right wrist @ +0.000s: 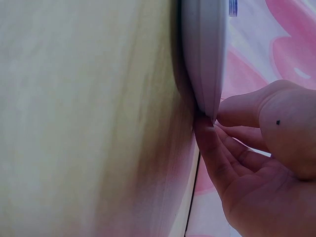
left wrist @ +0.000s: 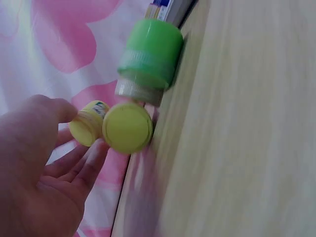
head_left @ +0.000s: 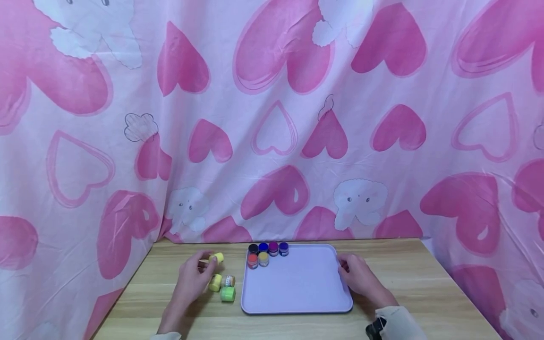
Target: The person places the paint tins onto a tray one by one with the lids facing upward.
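Note:
My left hand (head_left: 193,276) pinches a small yellow paint jar (head_left: 218,258) between thumb and fingers, left of the lilac tray (head_left: 297,293). In the left wrist view this jar is tilted at the fingertips. Close to that hand on the table stand a second yellow jar (head_left: 215,283), a jar with a pale label (head_left: 228,281) and a green jar (head_left: 227,294). My right hand (head_left: 360,275) grips the tray's right edge, thumb above and fingers at its underside, as the right wrist view shows. Several paint jars, including a red jar (head_left: 252,261) and an ochre jar (head_left: 263,259), sit in the tray's far left corner.
The wooden table (head_left: 403,264) extends on both sides of the tray. A pink curtain (head_left: 272,189) with hearts hangs behind and beside the table. A black object (head_left: 376,328) shows by the right sleeve.

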Demonstrator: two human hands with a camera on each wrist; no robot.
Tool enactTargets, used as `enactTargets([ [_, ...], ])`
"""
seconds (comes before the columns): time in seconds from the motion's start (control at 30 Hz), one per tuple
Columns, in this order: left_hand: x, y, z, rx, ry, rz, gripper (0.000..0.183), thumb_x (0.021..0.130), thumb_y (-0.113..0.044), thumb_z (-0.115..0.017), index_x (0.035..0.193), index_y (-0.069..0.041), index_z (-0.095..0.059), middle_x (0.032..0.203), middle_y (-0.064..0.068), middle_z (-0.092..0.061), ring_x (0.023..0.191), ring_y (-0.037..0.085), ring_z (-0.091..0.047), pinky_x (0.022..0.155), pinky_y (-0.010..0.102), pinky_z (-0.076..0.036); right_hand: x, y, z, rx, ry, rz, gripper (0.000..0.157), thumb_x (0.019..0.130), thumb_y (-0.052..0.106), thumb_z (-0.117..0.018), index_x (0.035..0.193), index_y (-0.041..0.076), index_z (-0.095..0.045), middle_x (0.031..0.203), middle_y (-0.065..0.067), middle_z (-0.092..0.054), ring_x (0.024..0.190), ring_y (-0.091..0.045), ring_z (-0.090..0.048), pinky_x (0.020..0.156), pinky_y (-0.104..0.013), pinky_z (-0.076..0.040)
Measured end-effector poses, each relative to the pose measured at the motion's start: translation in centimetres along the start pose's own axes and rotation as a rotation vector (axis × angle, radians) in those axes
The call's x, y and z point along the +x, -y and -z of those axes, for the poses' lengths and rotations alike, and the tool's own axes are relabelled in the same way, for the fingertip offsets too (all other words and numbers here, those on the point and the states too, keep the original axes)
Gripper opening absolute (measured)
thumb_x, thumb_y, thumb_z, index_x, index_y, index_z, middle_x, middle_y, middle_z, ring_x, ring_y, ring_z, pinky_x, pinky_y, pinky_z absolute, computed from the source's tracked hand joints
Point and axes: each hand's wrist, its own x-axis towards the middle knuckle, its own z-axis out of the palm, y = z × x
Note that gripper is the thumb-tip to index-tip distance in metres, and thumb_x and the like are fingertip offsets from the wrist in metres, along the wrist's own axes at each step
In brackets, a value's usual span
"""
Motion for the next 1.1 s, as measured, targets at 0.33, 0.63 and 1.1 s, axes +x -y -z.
enactTargets([
  [0.33, 0.1, -1.6, -1.4, -0.04, 0.015, -0.054, 0.019, 0.104, -0.019, -0.074, 0.123, -0.02, -0.078, 0.126, 0.004, -0.078, 0.096, 0.016, -0.078, 0.084, 0.024, -0.065, 0.0, -0.1, 0.0, -0.002, 0.002, -0.004, 0.031, 0.1, -0.002, -0.07, 0.13, -0.001, -0.072, 0.097, -0.005, -0.073, 0.083, -0.016, -0.063, 0.075, -0.035, -0.067],
  [0.63, 0.3, -3.0, -2.8, -0.058, 0.044, -0.022, 0.034, 0.098, -0.014, -0.079, 0.131, -0.016, -0.075, 0.128, 0.008, -0.074, 0.098, 0.017, -0.075, 0.083, 0.022, -0.064, 0.0, 0.0, 0.1, 0.004, 0.009, -0.012, 0.027, 0.1, -0.002, -0.07, 0.126, 0.0, -0.074, 0.094, -0.004, -0.071, 0.082, -0.017, -0.062, 0.072, -0.032, -0.066],
  [1.1, 0.6, -5.0, -4.9, -0.16, 0.114, -0.131, 0.044, 0.1, -0.006, -0.076, 0.142, -0.015, -0.069, 0.135, 0.009, -0.074, 0.104, 0.019, -0.076, 0.092, 0.028, -0.065, -0.1, 0.3, 0.1, -0.001, 0.009, 0.0, 0.015, 0.1, -0.002, -0.069, 0.113, 0.004, -0.075, 0.088, -0.004, -0.068, 0.079, -0.017, -0.06, 0.067, -0.028, -0.06],
])
